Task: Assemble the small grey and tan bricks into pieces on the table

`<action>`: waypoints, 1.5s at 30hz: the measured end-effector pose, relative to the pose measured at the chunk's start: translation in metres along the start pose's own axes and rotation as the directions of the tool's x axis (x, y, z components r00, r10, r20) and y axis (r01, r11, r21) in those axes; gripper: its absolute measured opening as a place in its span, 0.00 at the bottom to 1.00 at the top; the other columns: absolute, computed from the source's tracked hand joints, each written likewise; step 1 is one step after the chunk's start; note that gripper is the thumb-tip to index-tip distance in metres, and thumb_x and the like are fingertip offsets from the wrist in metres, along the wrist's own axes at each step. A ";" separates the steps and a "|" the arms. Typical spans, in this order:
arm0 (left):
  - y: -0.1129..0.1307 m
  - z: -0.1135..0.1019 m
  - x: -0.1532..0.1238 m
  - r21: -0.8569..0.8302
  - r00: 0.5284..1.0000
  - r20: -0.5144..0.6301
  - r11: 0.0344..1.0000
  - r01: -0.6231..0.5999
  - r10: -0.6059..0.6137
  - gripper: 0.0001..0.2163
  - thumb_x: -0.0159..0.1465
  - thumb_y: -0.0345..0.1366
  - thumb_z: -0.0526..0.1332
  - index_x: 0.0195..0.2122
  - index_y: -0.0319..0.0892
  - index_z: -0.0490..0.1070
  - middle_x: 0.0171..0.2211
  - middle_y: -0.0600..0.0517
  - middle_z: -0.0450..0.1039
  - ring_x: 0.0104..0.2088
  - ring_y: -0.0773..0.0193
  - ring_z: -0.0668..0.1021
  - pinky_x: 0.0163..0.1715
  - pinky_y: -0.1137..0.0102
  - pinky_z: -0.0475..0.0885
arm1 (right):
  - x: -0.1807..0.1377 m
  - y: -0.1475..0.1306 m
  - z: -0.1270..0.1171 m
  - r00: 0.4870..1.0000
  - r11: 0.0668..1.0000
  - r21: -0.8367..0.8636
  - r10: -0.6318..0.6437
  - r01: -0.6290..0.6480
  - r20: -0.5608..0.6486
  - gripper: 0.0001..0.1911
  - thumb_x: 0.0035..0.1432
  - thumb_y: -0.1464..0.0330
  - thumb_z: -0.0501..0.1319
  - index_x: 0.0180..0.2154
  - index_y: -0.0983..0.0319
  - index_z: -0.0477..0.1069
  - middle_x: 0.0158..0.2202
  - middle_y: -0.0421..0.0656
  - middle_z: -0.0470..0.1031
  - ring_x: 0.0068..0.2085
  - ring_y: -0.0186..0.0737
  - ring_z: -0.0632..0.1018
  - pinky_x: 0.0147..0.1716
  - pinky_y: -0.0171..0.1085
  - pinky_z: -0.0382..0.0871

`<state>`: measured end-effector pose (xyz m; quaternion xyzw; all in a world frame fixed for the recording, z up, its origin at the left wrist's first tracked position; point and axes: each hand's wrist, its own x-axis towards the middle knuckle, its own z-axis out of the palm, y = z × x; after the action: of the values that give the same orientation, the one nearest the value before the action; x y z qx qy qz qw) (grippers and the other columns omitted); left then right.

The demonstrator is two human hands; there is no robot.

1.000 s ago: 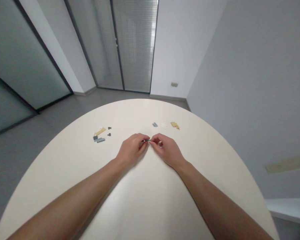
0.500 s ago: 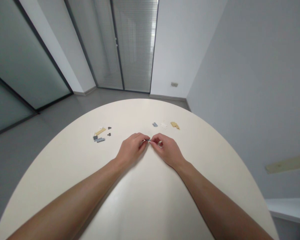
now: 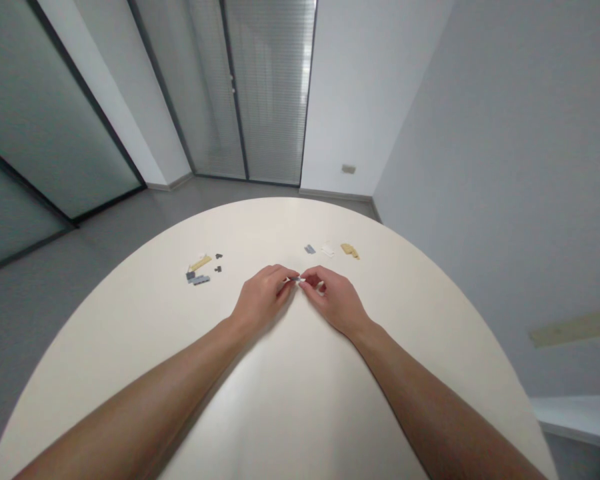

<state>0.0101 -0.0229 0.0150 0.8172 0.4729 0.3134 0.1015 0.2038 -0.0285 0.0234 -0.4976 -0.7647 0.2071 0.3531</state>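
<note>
The left hand (image 3: 261, 300) and right hand (image 3: 336, 301) rest low over the round cream worktop (image 3: 290, 413), wrists angled inward so that the fingertips meet at the centre. Each grip is closed to a narrow pinch, with thumb and forefinger on a small grey-and-white plastic part (image 3: 294, 279); the fingers hide most of it, so its exact shape and the point of contact cannot be confirmed. This two-handed hold appears suited to steadying a piece too small for one hand to control. A pale fleck shows by the right hand's fingers, but it is too small to identify. Beyond the hands lie two loose groups of small, hard, matt plastic building pieces, within easy reach. The left group holds a flat tan plate (image 3: 201, 263), a grey studded brick (image 3: 198, 280) and a dark grey piece (image 3: 219, 256). The right group holds a grey piece (image 3: 309, 249), a white flat piece (image 3: 327, 250) and a tan piece (image 3: 349, 251). The smooth worktop surface gives the pieces a plain, contrasting background
</note>
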 end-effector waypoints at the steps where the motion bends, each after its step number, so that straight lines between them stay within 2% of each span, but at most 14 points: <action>1: 0.000 0.000 0.000 0.000 1.000 -0.004 1.000 0.004 -0.004 0.08 0.69 0.32 0.59 0.46 0.46 0.75 0.42 0.51 0.79 0.44 0.61 0.79 0.45 0.63 0.74 | 0.000 0.000 0.000 1.000 1.000 -0.002 0.001 -0.001 0.000 0.04 0.63 0.68 0.62 0.40 0.57 0.74 0.36 0.39 0.80 0.37 0.38 0.78 0.37 0.37 0.68; 12: 0.002 -0.001 0.000 0.002 0.997 -0.007 0.997 0.076 -0.076 0.07 0.69 0.35 0.58 0.45 0.46 0.74 0.42 0.51 0.79 0.43 0.60 0.79 0.45 0.64 0.74 | 0.000 -0.001 0.000 1.000 1.000 -0.005 0.008 -0.008 -0.008 0.04 0.64 0.67 0.61 0.40 0.57 0.73 0.35 0.39 0.80 0.36 0.37 0.78 0.37 0.37 0.67; 45: 0.003 -0.002 0.000 -0.020 0.998 -0.006 0.998 0.068 -0.068 0.06 0.68 0.34 0.59 0.43 0.46 0.74 0.41 0.51 0.79 0.42 0.61 0.78 0.43 0.64 0.73 | -0.001 -0.003 -0.001 1.000 0.999 -0.034 0.018 -0.018 0.001 0.04 0.63 0.67 0.60 0.40 0.57 0.73 0.36 0.39 0.80 0.37 0.38 0.79 0.37 0.37 0.67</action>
<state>0.0105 -0.0248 0.0180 0.7986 0.4975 0.3171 0.1185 0.2033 -0.0304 0.0261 -0.5102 -0.7640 0.1974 0.3421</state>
